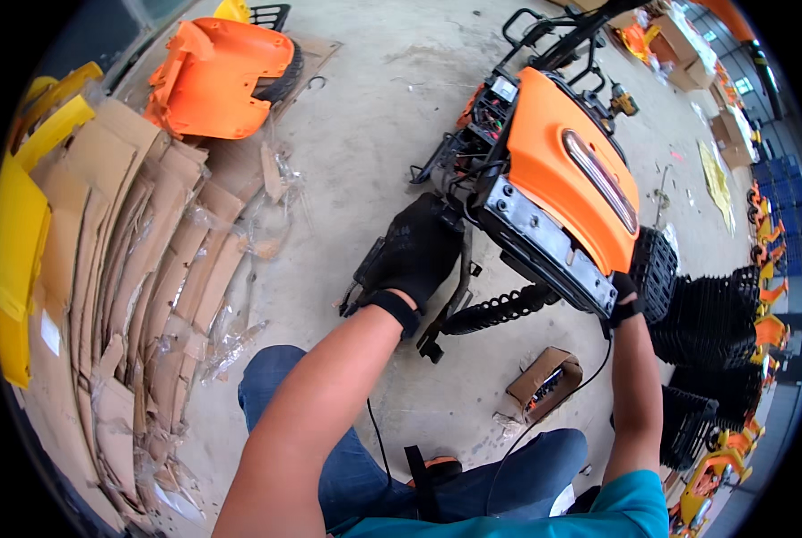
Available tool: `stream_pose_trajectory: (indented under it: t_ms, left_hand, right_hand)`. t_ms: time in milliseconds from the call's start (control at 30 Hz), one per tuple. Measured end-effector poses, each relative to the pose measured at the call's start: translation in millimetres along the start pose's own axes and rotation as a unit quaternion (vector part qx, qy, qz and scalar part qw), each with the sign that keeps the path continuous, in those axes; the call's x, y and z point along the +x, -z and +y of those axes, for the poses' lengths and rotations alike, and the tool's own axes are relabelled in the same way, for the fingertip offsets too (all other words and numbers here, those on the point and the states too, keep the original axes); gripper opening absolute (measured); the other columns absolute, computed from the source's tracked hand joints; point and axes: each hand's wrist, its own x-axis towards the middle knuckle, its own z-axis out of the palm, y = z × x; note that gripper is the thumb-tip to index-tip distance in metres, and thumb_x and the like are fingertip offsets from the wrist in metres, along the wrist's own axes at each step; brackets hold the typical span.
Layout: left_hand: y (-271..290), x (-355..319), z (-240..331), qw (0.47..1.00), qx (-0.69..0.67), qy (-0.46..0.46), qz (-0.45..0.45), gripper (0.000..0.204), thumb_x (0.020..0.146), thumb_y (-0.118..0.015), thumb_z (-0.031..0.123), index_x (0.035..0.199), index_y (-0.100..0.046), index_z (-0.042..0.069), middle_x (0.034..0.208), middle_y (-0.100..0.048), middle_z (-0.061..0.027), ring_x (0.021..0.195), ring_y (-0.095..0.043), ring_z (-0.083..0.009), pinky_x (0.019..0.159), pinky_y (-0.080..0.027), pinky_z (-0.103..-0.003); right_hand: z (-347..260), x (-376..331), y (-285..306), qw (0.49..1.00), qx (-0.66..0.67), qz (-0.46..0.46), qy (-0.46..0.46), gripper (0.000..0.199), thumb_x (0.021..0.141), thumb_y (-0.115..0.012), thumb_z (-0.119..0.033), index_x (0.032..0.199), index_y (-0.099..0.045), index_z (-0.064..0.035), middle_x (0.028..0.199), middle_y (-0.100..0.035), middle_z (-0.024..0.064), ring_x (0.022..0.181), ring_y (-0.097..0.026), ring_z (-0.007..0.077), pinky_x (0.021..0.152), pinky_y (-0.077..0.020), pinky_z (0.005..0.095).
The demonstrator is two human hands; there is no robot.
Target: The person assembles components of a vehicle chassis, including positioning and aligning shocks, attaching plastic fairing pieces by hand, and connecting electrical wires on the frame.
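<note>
Head view: there's an orange-panelled vehicle [558, 134] dead ahead with a metal plate [549, 240] along its near edge. The black-gloved left hand [416, 247] is up by the plate's left end and the right hand [627, 298] is at the other, but fingers are mostly hidden, so can't tell if either's actually gripping. Small open carton [528, 384] sits on the floor [374, 99] nearby.

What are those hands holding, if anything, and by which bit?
The right hand is at the metal plate's right end, the left hand near its left end. Neither grip shows clearly, so I can't tell.
</note>
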Motion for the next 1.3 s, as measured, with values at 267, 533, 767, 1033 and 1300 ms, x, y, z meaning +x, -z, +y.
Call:
stream_pose_trajectory:
  t_ms: [267,533,767,1033,1300]
  left_hand:
    - [7,-2,6,0.998,0.005,-0.004,-0.066,0.023,0.08,-0.073,0.022,0.09,-0.063,0.005,0.086,-0.068,-0.0181,0.085,-0.066,-0.0377,0.074,-0.053,-0.043]
    - [6,-2,-8,0.995,-0.027,-0.063,-0.071,0.027,0.08,-0.074,0.026,0.091,-0.062,0.004,0.085,-0.068,-0.0176,0.085,-0.066,-0.0382,0.073,-0.052,-0.043]
    - [99,52,20,0.959,0.031,-0.123,-0.255,0.037,0.081,-0.068,0.013,0.114,-0.063,-0.003,0.095,-0.066,-0.008,0.087,-0.06,-0.0113,0.076,-0.05,-0.028]
    - [73,38,120,0.977,-0.165,-0.074,-0.117,0.033,0.092,-0.069,0.026,0.105,-0.065,-0.003,0.082,-0.063,-0.0008,0.07,-0.052,-0.005,0.063,-0.044,-0.021]
    - [58,46,117,0.957,-0.246,-0.036,-0.149,0.029,0.088,-0.072,0.025,0.098,-0.067,-0.002,0.077,-0.062,0.0,0.066,-0.05,-0.0032,0.06,-0.043,-0.021]
  right_hand:
    - [-2,-5,-9,1.0,0.01,0.007,0.011,0.033,0.095,-0.058,-0.017,0.124,-0.06,-0.0014,0.12,-0.064,0.0098,0.106,-0.06,0.0163,0.094,-0.0481,0.0316]
    - [3,-28,-15,0.999,0.03,0.027,0.022,0.034,0.095,-0.058,-0.016,0.125,-0.059,-0.0015,0.122,-0.064,0.0094,0.107,-0.06,0.0156,0.094,-0.0481,0.0315]
    - [13,-44,-23,0.997,0.039,0.026,0.057,0.035,0.094,-0.059,-0.015,0.127,-0.058,-0.0015,0.124,-0.063,0.0091,0.108,-0.059,0.015,0.094,-0.0481,0.0314]
    - [13,-51,-27,0.993,0.009,0.016,0.118,0.035,0.095,-0.06,-0.013,0.126,-0.059,-0.0002,0.122,-0.065,0.0084,0.102,-0.061,0.0123,0.09,-0.0492,0.0286]
    - [-93,-104,-3,0.978,-0.051,0.197,0.036,0.018,0.094,-0.06,-0.013,0.106,-0.066,-0.0003,0.084,-0.065,0.0005,0.073,-0.057,0.0071,0.066,-0.0478,0.0238]
